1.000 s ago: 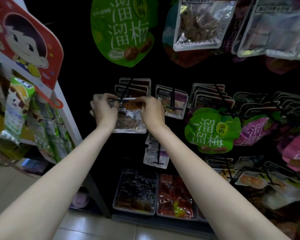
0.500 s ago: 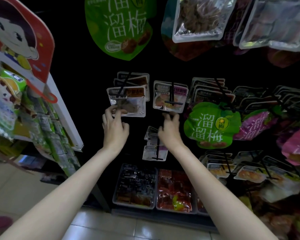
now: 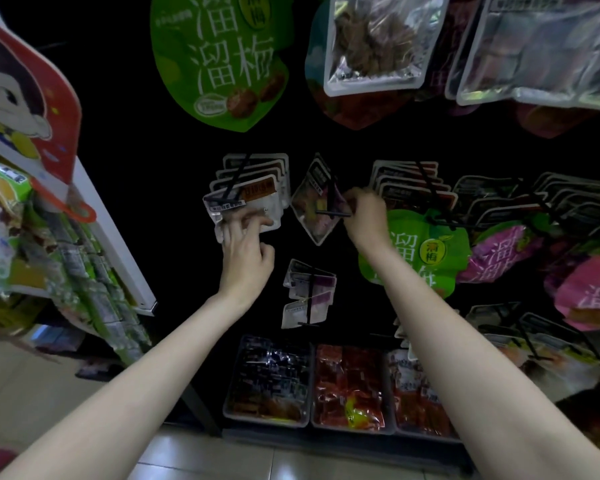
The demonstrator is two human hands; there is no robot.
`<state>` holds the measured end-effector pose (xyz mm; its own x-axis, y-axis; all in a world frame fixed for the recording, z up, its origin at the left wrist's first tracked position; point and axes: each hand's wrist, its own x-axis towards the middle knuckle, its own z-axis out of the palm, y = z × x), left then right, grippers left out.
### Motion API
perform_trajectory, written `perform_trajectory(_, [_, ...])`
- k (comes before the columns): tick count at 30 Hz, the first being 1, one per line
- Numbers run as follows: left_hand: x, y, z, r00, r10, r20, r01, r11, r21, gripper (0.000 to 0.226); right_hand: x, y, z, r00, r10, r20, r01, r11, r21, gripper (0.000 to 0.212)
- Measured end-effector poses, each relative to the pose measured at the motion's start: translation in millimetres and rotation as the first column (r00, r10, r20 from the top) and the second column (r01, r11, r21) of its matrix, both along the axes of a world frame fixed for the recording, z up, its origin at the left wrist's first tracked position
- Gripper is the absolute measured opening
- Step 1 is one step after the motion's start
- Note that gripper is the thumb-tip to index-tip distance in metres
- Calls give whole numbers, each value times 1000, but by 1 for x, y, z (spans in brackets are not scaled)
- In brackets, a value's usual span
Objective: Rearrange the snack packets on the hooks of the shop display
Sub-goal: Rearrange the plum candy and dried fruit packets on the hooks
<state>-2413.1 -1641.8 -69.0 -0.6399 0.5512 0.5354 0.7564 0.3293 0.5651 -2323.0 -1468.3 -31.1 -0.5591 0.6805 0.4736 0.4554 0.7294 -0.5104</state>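
Note:
A clear packet with an orange label (image 3: 253,199) hangs at the front of a stack on a black hook (image 3: 234,180). My left hand (image 3: 245,251) is just below it, fingertips touching its lower edge. One hook to the right, a small clear packet (image 3: 314,206) is tilted like a diamond on its hook (image 3: 331,211). My right hand (image 3: 364,216) pinches that packet's right corner beside the hook's tip.
Big green (image 3: 222,60) and clear packets (image 3: 371,43) hang overhead. Stacks of small packets (image 3: 409,183) and green (image 3: 420,251) and pink bags (image 3: 503,251) fill the hooks to the right. Another small stack (image 3: 309,289) hangs below. Bins of snacks (image 3: 271,382) stand at floor level. A white rack (image 3: 115,233) juts out left.
Both hands let go of the orange-label packet, which now hangs on its hook. My right hand rose to the neighbouring packet and twisted it askew; my left hand stays under the orange-label one.

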Motion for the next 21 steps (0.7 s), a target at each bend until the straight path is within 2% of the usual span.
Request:
perform_trajectory(3, [5, 2, 5, 1000, -4, 22, 4, 1000, 7, 34, 19, -10, -3, 996, 28, -88, -24, 999, 48, 19])
perform_trajectory(8, [13, 14, 5, 997, -68, 24, 67, 997, 23, 33, 50, -31, -14, 984, 169, -57, -150, 957, 247, 22])
perform_trajectory(12, [16, 30, 9, 986, -162, 50, 163, 987, -18, 47, 56, -40, -21, 979, 198, -53, -175, 941, 288, 38])
perform_trajectory(17, [15, 42, 14, 975, -213, 64, 215, 976, -38, 58, 57, -37, -23, 984, 173, -48, -151, 942, 300, 19])
perform_trajectory(21, [15, 43, 11, 977, -195, 88, 199, 979, -41, 60, 58, -33, -27, 980, 189, -59, -161, 936, 314, 23])
